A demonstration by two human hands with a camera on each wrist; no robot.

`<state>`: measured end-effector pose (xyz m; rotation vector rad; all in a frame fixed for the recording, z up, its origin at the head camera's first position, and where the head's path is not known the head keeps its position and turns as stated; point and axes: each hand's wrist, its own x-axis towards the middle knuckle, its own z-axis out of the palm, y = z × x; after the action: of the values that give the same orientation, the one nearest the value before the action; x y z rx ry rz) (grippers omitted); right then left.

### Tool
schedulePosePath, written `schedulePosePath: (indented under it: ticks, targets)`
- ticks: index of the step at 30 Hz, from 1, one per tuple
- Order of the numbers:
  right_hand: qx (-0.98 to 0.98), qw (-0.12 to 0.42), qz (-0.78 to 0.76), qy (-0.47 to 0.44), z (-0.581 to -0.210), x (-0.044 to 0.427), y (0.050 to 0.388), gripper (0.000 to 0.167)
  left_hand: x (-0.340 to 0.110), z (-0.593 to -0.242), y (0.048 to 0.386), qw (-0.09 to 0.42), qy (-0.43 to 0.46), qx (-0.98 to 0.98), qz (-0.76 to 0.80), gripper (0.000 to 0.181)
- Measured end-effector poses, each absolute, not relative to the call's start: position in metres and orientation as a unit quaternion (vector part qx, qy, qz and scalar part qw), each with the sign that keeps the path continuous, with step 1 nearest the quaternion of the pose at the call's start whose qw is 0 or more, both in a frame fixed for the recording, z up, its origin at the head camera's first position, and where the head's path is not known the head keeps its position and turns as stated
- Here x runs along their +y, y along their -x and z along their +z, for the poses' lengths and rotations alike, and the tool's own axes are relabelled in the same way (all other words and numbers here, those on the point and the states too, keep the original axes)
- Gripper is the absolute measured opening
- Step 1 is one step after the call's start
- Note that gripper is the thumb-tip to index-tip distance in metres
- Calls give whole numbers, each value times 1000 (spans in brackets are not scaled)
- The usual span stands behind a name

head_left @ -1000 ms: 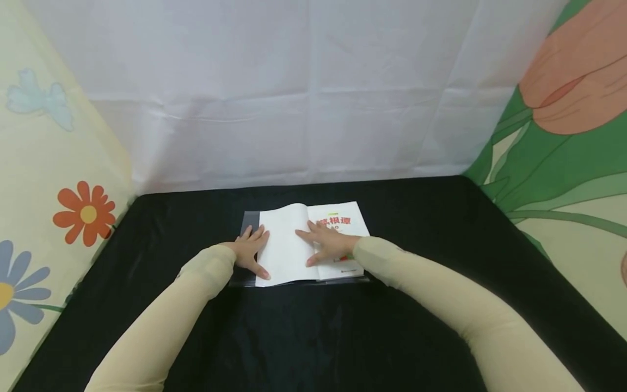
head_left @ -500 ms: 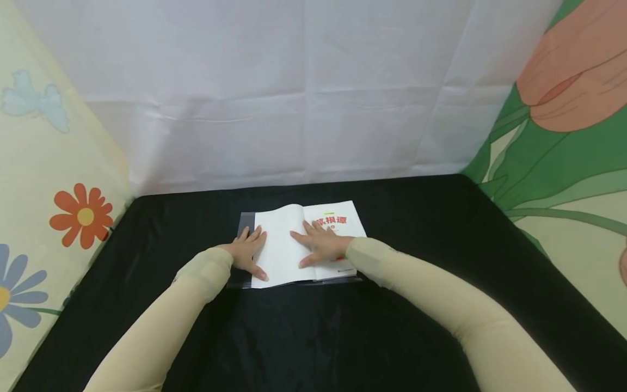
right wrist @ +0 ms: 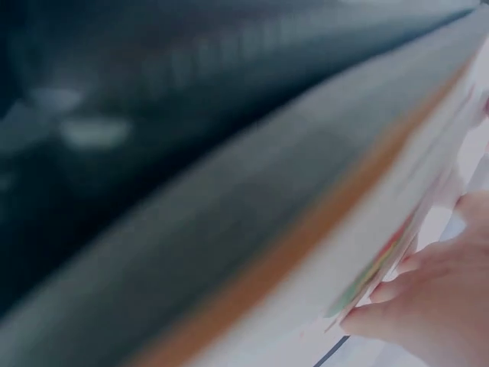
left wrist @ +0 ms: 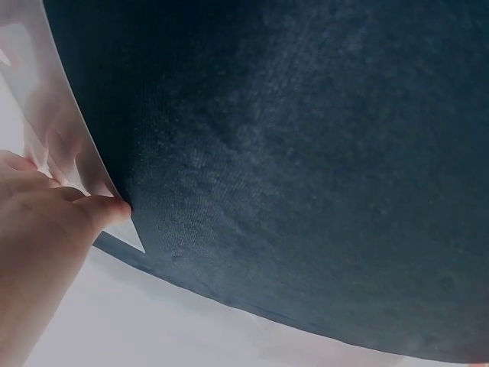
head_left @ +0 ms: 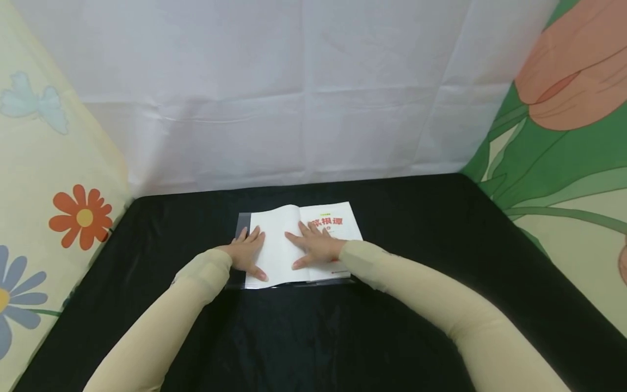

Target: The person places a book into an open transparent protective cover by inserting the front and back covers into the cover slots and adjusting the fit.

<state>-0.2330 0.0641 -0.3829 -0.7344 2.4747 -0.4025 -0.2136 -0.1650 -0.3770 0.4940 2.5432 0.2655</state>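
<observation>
Book [head_left: 277, 242] lies spread beneath the person's two hands [head_left: 243, 255] [head_left: 319, 248]

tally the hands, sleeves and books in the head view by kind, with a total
Hands: 2 (left hand, right hand)
Sleeves: 2 (left sleeve, right sleeve)
Books: 1 (open book)
Total: 5

Book [head_left: 275, 245] — smooth paper; tablecloth [head_left: 294, 332] — faint sheen
</observation>
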Motion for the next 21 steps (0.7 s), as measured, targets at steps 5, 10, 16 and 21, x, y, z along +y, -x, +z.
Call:
schedulePosePath:
  ticks: [5, 10, 16, 21]
  targets:
    - [917, 258, -143, 267, -382, 56, 230, 87, -164, -377, 213, 264, -185, 942, 97, 113]
    - [916, 258, -147, 269, -382, 51, 228, 86, -165, -377, 212, 264, -184, 941, 104, 112]
    - [917, 259, -147, 264, -385, 47, 230, 88, -164, -375, 212, 269, -182, 939, 116, 112]
    - [917, 257, -144, 268, -386, 44, 231, 88, -165, -376, 212, 268, -185, 939, 113, 113]
